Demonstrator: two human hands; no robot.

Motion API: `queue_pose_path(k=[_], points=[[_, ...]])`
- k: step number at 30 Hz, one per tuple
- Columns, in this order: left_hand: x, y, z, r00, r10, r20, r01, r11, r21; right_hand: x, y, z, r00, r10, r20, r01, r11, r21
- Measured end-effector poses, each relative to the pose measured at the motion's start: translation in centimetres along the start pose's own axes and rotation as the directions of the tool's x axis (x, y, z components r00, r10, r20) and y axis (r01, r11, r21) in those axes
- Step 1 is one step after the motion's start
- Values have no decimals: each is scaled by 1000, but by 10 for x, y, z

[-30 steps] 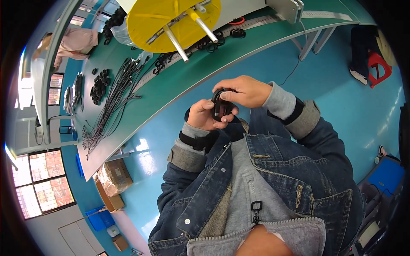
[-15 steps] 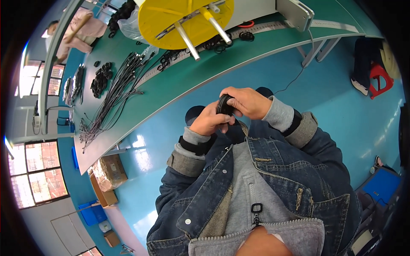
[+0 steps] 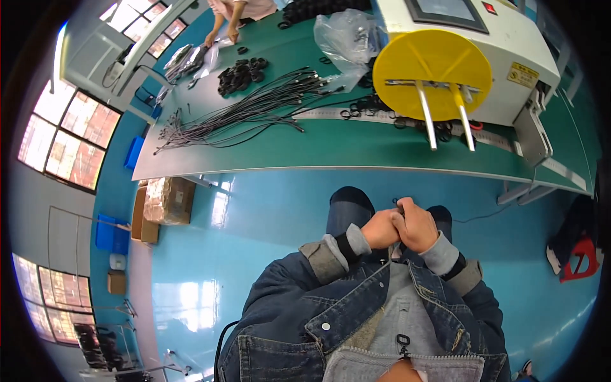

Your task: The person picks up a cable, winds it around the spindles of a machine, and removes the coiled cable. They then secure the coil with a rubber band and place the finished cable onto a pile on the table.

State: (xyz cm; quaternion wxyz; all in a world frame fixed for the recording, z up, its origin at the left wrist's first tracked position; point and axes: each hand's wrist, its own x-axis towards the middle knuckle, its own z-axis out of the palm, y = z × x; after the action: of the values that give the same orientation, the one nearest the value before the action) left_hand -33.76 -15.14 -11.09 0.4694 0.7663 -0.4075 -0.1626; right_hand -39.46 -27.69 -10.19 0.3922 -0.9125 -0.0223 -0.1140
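Lower in our view than a moment ago, our left hand (image 3: 380, 230) and right hand (image 3: 417, 226) meet above the blue floor (image 3: 273, 216), before a green table (image 3: 356, 149) bearing dark cables (image 3: 235, 113); windows (image 3: 70, 140) stand leftward. Our fingers curl closed round a black coil (image 3: 395, 201), mostly hidden, its edge showing above them.

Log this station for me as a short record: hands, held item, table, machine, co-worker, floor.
Left hand: curled, touching the right hand, above the lap
Right hand: curled against the left
Held item: cannot be made out between the hands
Table: green; bundle of dark cables, pile of black coils, clear plastic bag
Machine: white, with a yellow disc bearing projecting rods
Co-worker's hands: at the table's far left side
Floor: blue; cardboard box left, red stool right
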Motion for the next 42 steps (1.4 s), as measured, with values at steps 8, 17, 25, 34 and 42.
queue_pose_path(k=[8, 17, 25, 34, 42], points=[[53, -7, -198, 960, -279, -12, 243, 857, -455, -11, 36, -10, 961, 277, -7, -257, 900, 352], [22, -172, -366, 902, -255, -349, 432, 518, 738, -32, 48, 8, 929, 305, 210, -361, 870, 335], [23, -131, -333, 819, -151, -553, 534, 552, 641, -30, 41, -3, 937, 270, 224, -327, 901, 285], [13, 19, -253, 775, 499, -387, -115, 714, 691, -17, -17, -47, 942, 65, -330, 15, 972, 234], [-13, 132, -107, 940, 339, -35, -316, 906, 280, -17, -46, -110, 685, -663, -302, 524, 737, -427]])
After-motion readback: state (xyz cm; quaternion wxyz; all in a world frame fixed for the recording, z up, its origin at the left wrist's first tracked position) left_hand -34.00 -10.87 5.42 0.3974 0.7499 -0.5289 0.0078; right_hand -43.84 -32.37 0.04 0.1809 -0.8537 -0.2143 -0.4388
